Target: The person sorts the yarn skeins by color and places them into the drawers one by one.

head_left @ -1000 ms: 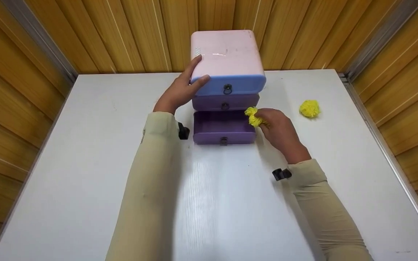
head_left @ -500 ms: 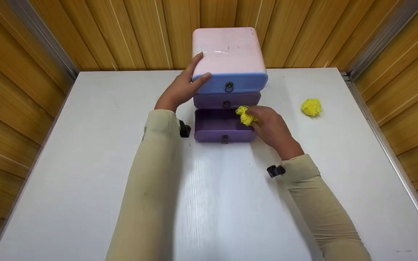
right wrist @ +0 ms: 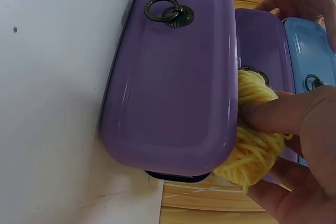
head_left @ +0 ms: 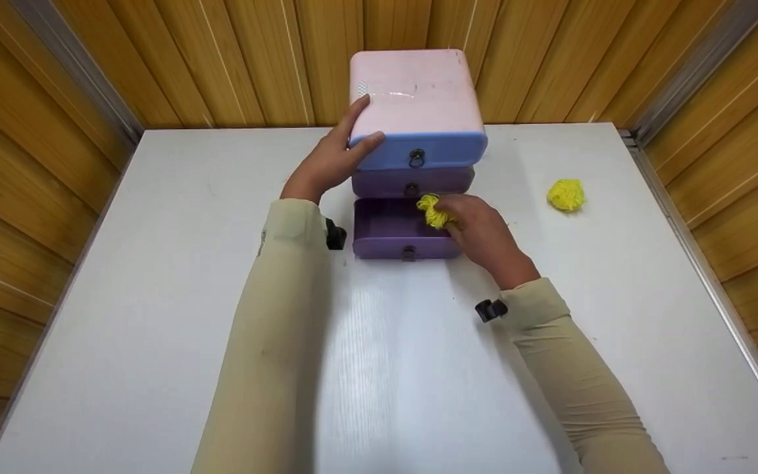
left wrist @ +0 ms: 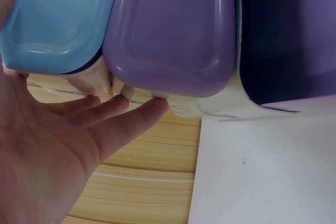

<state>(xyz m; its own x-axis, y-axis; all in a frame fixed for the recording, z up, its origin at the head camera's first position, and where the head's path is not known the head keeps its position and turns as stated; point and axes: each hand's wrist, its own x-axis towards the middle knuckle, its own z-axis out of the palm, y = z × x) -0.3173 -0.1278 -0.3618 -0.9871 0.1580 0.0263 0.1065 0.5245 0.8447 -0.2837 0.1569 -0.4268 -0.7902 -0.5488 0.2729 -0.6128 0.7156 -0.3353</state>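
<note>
A small drawer unit (head_left: 412, 92) with a pink top stands at the back of the table. Its upper drawer (head_left: 431, 151) has a blue front, and a purple drawer (head_left: 431, 179) sits below it. The lowest purple drawer (head_left: 379, 247) is pulled out, its inside showing. My left hand (head_left: 326, 161) rests against the unit's left side, thumb at the blue front and fingers extended along the side in the left wrist view. Over the right part of the pulled-out drawer, my right hand (head_left: 484, 234) pinches a ball of yellow yarn (right wrist: 254, 145) between thumb and fingers.
Another yellow ball (head_left: 566, 195) lies on the white table (head_left: 155, 296), to the right of the unit. Wood-patterned panels (head_left: 254, 59) enclose the table at the back and both sides. Ring pulls (right wrist: 170, 11) hang on the drawer fronts.
My right hand has moved left with the yellow yarn ball, from the right edge of the lowest drawer to over its opening. The left hand stays against the unit.
</note>
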